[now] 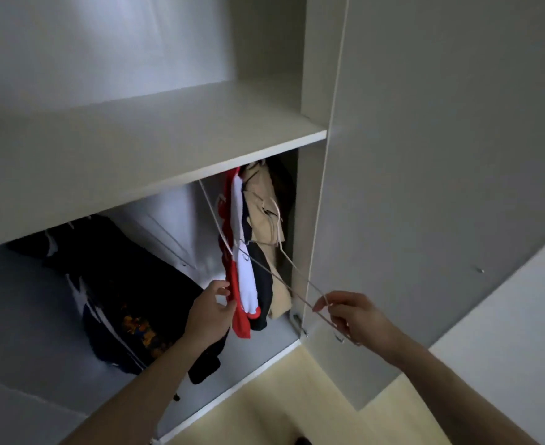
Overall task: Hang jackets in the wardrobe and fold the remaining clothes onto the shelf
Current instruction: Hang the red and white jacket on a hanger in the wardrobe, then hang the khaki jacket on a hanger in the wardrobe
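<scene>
Under the white shelf (155, 146) of the wardrobe hang a red and white jacket (244, 271), a beige garment (264, 220) and a dark one behind them. My left hand (210, 313) pinches the lower edge of the red and white jacket. My right hand (345, 311) grips one end of a thin wire hanger (284, 281), whose far end reaches in among the hanging clothes. A dark jacket (113, 303) with white stripes and an orange print hangs at the left of the compartment.
The open wardrobe door (425, 187) stands right of my right hand, with hinges near the compartment's lower corner. A pale yellow floor (281, 396) lies below. The shelf top holds nothing.
</scene>
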Available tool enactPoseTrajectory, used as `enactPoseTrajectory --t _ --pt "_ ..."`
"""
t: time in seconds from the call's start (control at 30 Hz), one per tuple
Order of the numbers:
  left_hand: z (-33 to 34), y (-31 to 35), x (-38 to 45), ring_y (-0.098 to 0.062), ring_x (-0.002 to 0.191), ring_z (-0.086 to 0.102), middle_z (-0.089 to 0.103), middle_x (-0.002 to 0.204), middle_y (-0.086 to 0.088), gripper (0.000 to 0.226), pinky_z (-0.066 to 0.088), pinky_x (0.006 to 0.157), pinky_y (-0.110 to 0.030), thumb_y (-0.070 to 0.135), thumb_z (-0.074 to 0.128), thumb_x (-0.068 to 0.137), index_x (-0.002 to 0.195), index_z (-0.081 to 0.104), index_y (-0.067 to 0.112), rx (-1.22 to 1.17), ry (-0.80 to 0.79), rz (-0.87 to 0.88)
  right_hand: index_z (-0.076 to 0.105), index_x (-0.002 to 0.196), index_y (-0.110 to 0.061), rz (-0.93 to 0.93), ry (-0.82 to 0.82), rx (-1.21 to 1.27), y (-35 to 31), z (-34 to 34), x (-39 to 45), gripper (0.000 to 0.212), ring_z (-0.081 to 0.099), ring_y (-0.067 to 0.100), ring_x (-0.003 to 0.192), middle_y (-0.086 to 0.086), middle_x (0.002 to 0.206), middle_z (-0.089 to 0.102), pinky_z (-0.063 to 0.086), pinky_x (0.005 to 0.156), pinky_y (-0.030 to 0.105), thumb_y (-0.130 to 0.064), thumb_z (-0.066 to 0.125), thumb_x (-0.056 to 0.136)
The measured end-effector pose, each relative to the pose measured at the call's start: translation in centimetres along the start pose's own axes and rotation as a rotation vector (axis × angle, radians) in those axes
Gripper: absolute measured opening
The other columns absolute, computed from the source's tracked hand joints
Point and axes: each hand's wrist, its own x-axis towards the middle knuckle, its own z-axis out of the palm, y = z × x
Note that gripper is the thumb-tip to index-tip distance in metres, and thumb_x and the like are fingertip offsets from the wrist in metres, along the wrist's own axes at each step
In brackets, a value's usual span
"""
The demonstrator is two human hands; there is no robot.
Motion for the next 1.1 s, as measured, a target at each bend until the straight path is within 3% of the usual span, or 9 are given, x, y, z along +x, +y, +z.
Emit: enactPoseTrajectory --t 0.17,0.37,0.43,0.5,0.57,0.63,0.77,0.93,1.1 --pt "1.8 0.9 -5.2 -0.018 0.101 0.067 0.051 0.127 -0.001 0.045 0.059 0.087 -0.043 0.023 0.074 0.09 0.131 0.055 0.02 0.012 -0.13 0.173 0.077 0.1 -0.01 0.086 0.029 0.003 5.2 -1.0 -12.0 0.034 0.044 0.009 0.05 0.003 0.06 0.049 0.035 0.047 0.016 0.006 0.046 0.096" --pt "5.5 3.5 -12.1 -0.009 0.118 0.048 0.041 0.13 0.015 0.066 0.042 0.1 -0.031 0.02 0.078 0.085 0.142 0.046 0.02 0.151 -0.326 0.514 0.079 0.105 -0.032 0.169 0.185 0.028 11.5 -2.0 -27.8 0.045 0.06 0.01 0.069 -0.002 0.083 0.072 0.042 0.056 0.021 0.002 0.05 0.098" --pt "7.6 5.1 -14.7 -0.009 0.119 0.046 0.044 0.133 0.016 0.064 0.04 0.103 -0.033 0.023 0.08 0.085 0.141 0.049 0.021 0.218 -0.436 0.607 0.078 0.105 -0.031 0.186 0.274 0.067 13.3 -2.5 -33.4 0.043 0.061 0.011 0.069 -0.001 0.085 0.073 0.042 0.057 0.022 0.001 0.049 0.101" --pt "9.2 6.2 -16.7 -0.014 0.116 0.055 0.058 0.13 0.011 0.043 0.045 0.102 -0.036 0.023 0.08 0.085 0.125 0.063 0.024 0.23 -0.533 0.607 0.078 0.103 -0.03 0.2 0.322 0.101 14.8 -2.7 -37.7 0.04 0.061 0.011 0.07 -0.001 0.085 0.073 0.043 0.058 0.022 -0.003 0.049 0.103" --pt "11.7 8.1 -20.2 -0.013 0.106 0.066 0.072 0.11 0.01 0.009 0.05 0.097 -0.035 0.026 0.077 0.089 0.097 0.074 0.03 0.2 -0.696 0.538 0.078 0.102 -0.028 0.22 0.408 0.139 16.7 -2.9 -43.4 0.04 0.062 0.01 0.071 -0.001 0.086 0.073 0.043 0.059 0.021 -0.002 0.048 0.104" --pt "14.3 10.2 -24.2 -0.01 0.092 0.07 0.077 0.09 0.006 0.015 0.049 0.087 -0.027 0.03 0.07 0.095 0.083 0.077 0.028 0.177 -0.885 0.48 0.079 0.1 -0.024 0.246 0.493 0.183 18.9 -2.9 -49.1 0.039 0.062 0.011 0.071 0.0 0.085 0.074 0.042 0.058 0.021 0.0 0.048 0.103" --pt "20.4 14.8 -34.4 -0.014 0.078 0.069 0.076 0.082 0.001 0.026 0.05 0.068 -0.024 0.021 0.058 0.103 0.084 0.073 0.012 0.122 -1.06 0.467 0.078 0.096 -0.019 0.333 0.69 0.213 23.6 -2.7 -61.7 0.036 0.06 0.014 0.068 0.004 0.084 0.075 0.042 0.056 0.023 0.002 0.05 0.098" --pt "28.7 20.6 -50.9 -0.018 0.069 0.063 0.072 0.079 -0.011 0.029 0.047 0.059 -0.03 0.012 0.054 0.102 0.08 0.071 0.004 0.134 -1.25 0.553 0.074 0.087 -0.032 0.575 0.866 0.045 29.4 -1.5 -76.6 0.022 0.065 0.006 0.068 -0.007 0.082 0.076 0.055 0.069 0.028 -0.021 0.054 0.084" --pt "35.2 24.6 -66.1 -0.011 0.055 0.053 0.062 0.063 0.001 0.025 0.041 0.054 -0.026 0.011 0.058 0.099 0.077 0.068 0.007 0.179 -1.387 0.675 0.073 0.079 -0.028 0.693 1.113 0.071 34.7 0.3 -87.9 0.019 0.049 -0.002 0.055 -0.015 0.06 0.061 0.036 0.056 0.016 -0.03 0.06 0.093"
